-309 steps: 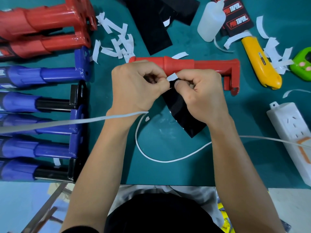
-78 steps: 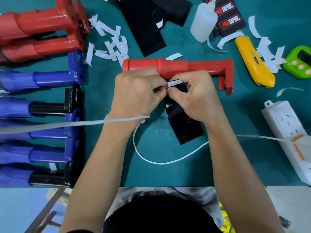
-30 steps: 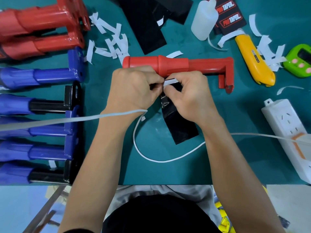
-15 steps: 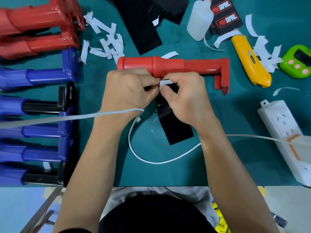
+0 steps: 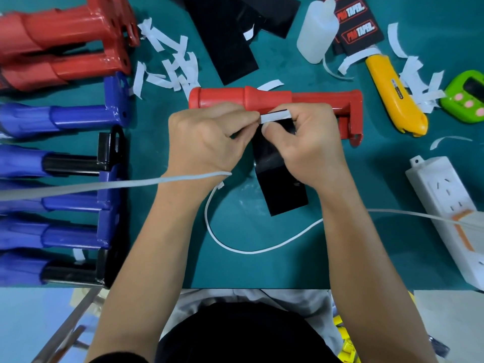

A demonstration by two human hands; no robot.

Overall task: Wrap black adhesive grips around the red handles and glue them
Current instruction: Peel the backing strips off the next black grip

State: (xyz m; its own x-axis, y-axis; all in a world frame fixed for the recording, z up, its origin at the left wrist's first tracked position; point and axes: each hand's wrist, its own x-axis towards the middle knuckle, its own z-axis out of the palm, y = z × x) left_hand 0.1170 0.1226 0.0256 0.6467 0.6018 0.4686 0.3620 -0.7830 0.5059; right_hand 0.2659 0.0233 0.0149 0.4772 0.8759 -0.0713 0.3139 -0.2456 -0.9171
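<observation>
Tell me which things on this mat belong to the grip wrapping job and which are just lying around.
Job: red handle, black grip pinched by right hand, white backing strip pinched by left hand, squeeze bottle (likely glue), spare black grips.
Lying about: yellow knife, green timer, power strip, blue handles.

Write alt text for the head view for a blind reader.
A person's left grip pinches a white strip at the top of black tape that the right grip holds, in front of a red handle on a green mat. Blue handles lie left, a bottle and knife behind.
</observation>
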